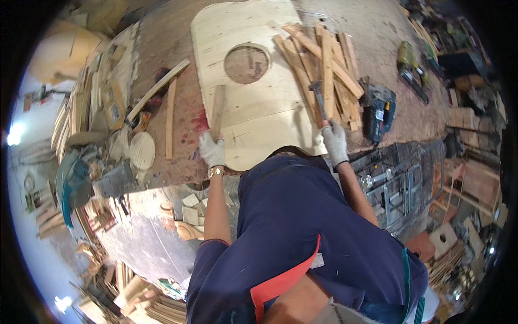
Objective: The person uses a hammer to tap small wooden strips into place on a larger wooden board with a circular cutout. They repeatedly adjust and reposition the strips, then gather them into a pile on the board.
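Observation:
A pale plywood panel (259,108) with rounded corners and a round hole (246,63) lies on the worn workbench (186,102). My left hand (211,149), in a light knit glove, is closed round the near end of a short wood strip (218,110) over the panel's left edge. Beyond the panel's near right corner, my right hand (335,142), gloved too, grips the handle of a hammer (319,98). Its head points away from me, beside a loose pile of wood strips (327,65). My body hides part of the panel's near edge.
Right of the strips lie a blue and black jigsaw (379,113) and a green nail gun (411,70). Loose strips (170,116) and a round wooden disc (142,150) are on the left, near a teal power saw (73,181). Metal frames (399,183) stand below the bench's right side.

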Available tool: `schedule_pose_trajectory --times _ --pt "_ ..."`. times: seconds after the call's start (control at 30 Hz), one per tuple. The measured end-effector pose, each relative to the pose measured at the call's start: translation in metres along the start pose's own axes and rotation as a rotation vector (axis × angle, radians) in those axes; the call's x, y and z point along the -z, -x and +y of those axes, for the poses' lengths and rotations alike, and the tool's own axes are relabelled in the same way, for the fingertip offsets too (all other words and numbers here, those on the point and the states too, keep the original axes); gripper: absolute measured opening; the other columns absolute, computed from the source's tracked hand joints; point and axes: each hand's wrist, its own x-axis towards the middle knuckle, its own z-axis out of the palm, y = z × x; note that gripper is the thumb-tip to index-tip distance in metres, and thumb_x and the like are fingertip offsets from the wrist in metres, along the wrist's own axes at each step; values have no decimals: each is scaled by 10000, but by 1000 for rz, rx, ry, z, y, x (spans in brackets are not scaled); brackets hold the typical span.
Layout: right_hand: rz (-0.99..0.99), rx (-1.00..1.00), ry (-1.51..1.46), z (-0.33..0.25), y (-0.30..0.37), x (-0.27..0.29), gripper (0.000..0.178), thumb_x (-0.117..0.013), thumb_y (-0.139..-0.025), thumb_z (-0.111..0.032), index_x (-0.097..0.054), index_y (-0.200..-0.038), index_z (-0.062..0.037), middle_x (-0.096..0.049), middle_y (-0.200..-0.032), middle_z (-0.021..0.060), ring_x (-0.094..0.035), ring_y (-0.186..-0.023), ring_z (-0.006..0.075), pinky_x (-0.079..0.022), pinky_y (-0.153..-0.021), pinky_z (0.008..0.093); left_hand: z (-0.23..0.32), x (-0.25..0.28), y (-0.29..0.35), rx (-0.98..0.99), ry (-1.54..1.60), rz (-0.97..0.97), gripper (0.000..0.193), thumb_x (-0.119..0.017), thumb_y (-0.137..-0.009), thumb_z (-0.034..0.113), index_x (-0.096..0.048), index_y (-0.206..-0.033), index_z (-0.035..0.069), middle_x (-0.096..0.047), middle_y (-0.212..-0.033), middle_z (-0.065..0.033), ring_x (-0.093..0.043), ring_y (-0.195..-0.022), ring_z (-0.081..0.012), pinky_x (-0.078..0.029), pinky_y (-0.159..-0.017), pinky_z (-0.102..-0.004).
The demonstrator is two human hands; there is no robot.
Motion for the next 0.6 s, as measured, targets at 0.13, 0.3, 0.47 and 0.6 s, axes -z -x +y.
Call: schedule_pose_trajectory --times 0.13,0.3,0.47,0.6 --pt "57 -128 -74 23 -29 10 433 -535 -1032 -377 -643 -1010 41 -637 -740 116 -601 -658 233 -488 -617 425 3 -2 7 -109 -57 47 445 -757 -829 291 -591 -1162 47 -591 -1117 -172 -580 -1065 -378 -490 -901 -496" --pt "150 85 196 -2 -19 9 442 -521 -1028 -381 -651 -1125 30 -675 -838 214 -667 -778 348 -512 -722 444 46 -2 25 -402 55 13 475 -772 -805 305 -615 -1163 36 -606 -1111 -147 -576 -1077 -352 -466 -922 -472" --pt "-5 137 132 -37 -27 -1 454 -508 -1033 -395 -651 -1089 33 -664 -839 228 -657 -816 367 -493 -761 457 90 -17 32 -498 1 -59 738 -735 -841 418 -503 -1406 4 -519 -1423 -197 -452 -1351 -383 -353 -1121 -515" --pt "108 214 82 -60 -19 -15 430 -497 -1030 -387 -660 -1061 10 -649 -812 239 -642 -784 400 -491 -738 480 91 -42 31 -544 -135 -87 875 -647 -897 528 -375 -1534 -6 -375 -1592 -210 -282 -1508 -384 -206 -1229 -542"
